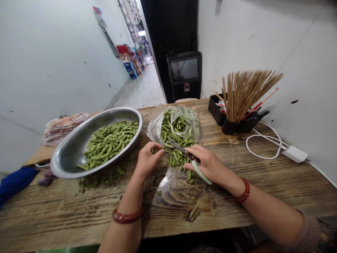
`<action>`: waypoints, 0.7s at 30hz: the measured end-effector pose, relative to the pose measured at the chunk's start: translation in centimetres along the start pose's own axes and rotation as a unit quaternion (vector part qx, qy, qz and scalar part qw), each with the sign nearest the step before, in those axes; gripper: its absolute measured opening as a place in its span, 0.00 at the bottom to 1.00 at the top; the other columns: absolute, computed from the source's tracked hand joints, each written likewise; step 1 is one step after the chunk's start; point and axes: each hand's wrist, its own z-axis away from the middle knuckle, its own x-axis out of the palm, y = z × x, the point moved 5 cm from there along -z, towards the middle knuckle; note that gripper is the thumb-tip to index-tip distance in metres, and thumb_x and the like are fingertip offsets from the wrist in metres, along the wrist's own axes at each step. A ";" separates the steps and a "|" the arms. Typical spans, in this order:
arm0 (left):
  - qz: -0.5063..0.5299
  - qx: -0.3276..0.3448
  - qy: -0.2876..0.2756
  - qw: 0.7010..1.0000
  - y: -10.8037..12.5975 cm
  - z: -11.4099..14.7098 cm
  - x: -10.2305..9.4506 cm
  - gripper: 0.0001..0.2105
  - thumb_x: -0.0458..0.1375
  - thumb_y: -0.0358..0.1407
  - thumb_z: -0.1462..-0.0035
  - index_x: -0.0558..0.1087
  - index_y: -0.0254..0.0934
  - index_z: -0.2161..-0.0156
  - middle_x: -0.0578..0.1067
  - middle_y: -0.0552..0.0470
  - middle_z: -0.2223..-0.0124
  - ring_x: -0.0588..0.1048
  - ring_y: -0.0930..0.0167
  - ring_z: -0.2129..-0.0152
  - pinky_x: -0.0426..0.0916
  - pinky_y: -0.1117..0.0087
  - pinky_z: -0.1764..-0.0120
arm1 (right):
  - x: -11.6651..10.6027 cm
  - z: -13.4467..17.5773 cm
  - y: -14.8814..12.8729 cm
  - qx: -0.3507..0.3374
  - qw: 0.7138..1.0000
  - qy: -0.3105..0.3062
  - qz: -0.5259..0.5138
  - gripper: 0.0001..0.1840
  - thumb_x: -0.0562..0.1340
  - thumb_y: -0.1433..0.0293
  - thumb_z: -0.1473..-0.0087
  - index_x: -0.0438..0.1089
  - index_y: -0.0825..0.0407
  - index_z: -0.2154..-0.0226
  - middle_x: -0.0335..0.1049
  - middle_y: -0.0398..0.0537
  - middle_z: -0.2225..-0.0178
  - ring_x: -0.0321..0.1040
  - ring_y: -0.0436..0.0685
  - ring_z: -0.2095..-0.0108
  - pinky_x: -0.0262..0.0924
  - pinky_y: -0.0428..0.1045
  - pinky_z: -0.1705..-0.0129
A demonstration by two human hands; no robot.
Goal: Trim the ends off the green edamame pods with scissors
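Note:
My left hand (pixel 150 158) is closed in a pinch in front of the plastic bag, with a green edamame pod (pixel 153 150) partly showing between its fingers. In my right hand (pixel 206 163) is a pair of scissors (pixel 179 147) with pale green handles; the blades point left toward my left fingers. Behind both hands lies an open clear plastic bag (pixel 194 121) full of edamame pods, some spilling onto the table beneath the scissors. Left of my hands stands a wide metal basin (pixel 71 147) holding a large heap of edamame pods (pixel 112 144).
Small green trimmings (pixel 101 181) litter the wooden table (pixel 168 218) by the basin. A black holder (pixel 217 110) with wooden skewers (pixel 244 95), a white cable and a white adapter (pixel 295 154) are at right. A filled plastic bag (pixel 63 128) and blue cloth (pixel 17 184) lie at left.

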 end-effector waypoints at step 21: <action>0.336 -0.180 -0.119 0.917 0.7 1.3 1.8 0.12 0.65 0.38 0.53 0.76 0.34 0.63 0.63 0.60 0.82 0.56 0.80 0.86 0.50 0.78 0.82 | 0.1 0.0 0.0 -0.011 1.000 -0.004 0.002 0.22 0.66 0.65 0.48 0.67 0.52 0.51 0.69 0.51 0.61 0.68 0.56 0.63 0.64 0.51 0.61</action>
